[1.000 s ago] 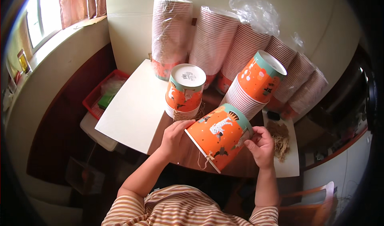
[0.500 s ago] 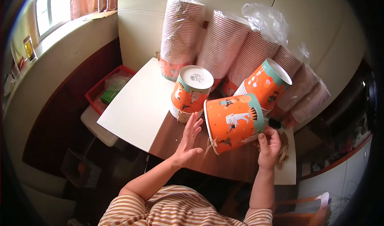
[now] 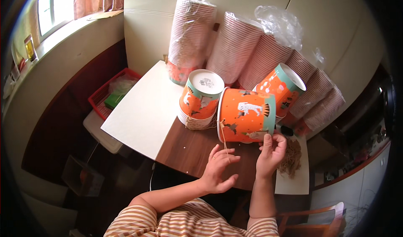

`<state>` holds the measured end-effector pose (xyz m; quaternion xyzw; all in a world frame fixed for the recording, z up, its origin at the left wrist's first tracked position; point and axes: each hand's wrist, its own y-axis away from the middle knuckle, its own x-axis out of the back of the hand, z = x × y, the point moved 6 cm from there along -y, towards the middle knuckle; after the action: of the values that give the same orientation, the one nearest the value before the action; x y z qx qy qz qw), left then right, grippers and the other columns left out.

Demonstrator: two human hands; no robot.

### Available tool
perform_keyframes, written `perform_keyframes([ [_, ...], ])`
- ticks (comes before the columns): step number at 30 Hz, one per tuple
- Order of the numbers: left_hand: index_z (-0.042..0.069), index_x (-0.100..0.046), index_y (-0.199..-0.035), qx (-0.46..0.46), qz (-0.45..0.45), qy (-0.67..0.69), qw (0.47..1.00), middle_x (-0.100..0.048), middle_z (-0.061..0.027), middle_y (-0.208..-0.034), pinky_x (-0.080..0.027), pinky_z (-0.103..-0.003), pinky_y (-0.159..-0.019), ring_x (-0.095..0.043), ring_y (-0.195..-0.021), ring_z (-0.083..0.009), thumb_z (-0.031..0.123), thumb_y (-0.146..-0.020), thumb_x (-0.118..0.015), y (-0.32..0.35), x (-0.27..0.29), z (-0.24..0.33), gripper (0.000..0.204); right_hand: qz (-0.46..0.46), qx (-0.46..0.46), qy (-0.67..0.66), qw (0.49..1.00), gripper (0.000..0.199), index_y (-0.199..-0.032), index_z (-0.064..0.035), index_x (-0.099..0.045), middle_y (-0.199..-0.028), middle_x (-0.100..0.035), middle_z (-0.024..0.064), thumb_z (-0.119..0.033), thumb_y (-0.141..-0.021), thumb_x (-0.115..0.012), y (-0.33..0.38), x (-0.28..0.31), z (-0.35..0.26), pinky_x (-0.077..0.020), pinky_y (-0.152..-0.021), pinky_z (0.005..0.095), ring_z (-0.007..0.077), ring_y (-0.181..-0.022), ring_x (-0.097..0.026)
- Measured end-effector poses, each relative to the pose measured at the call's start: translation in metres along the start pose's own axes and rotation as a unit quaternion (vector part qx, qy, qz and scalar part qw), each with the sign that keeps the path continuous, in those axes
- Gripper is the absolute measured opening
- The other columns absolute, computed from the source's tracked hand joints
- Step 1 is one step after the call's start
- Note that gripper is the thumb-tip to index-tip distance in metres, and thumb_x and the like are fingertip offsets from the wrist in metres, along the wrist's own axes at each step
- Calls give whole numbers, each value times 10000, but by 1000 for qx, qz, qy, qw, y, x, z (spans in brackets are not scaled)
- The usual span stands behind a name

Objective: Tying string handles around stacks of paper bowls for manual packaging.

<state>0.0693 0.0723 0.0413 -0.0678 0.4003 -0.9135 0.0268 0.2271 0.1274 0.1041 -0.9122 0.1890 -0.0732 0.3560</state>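
Note:
My right hand (image 3: 270, 156) grips an orange paper bucket (image 3: 247, 113) with a teal band by its base end. The bucket is tipped on its side, its white rim to the left. A thin tan string (image 3: 225, 139) hangs from a spot near that rim. Below the string, my left hand (image 3: 219, 170) has its fingers apart and curved; the string's lower end reaches its fingertips, and whether it touches them I cannot tell. Left of the held bucket, an upside-down stack of similar buckets (image 3: 197, 102) stands with string around its lower rims. Another such stack (image 3: 275, 86) leans behind.
Tall plastic-wrapped stacks of paper buckets (image 3: 237, 48) line the back of the table (image 3: 138, 111). A tangle of brown string (image 3: 290, 163) lies at the right edge. A red basket (image 3: 98, 107) is left of the table, and a wooden chair (image 3: 310, 220) is at lower right.
My left hand has moved down and right, away from the bucket's rim to below the hanging string. The bucket has tilted more level and risen slightly; my right hand has shifted left with it.

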Motion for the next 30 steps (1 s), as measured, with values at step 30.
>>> perform_keyframes([
  [30,8,-514,-976,190,237,382,873,-580,-40,-935,-450,-238,-765,-540,-853,-94,116,-871,-636,-103,-64,-117,194,-152,181,116,965,185,-898,2,-555,-968,-635,137,-145,-854,-658,-84,-112,0,-500,-692,346,264,-845,-619],
])
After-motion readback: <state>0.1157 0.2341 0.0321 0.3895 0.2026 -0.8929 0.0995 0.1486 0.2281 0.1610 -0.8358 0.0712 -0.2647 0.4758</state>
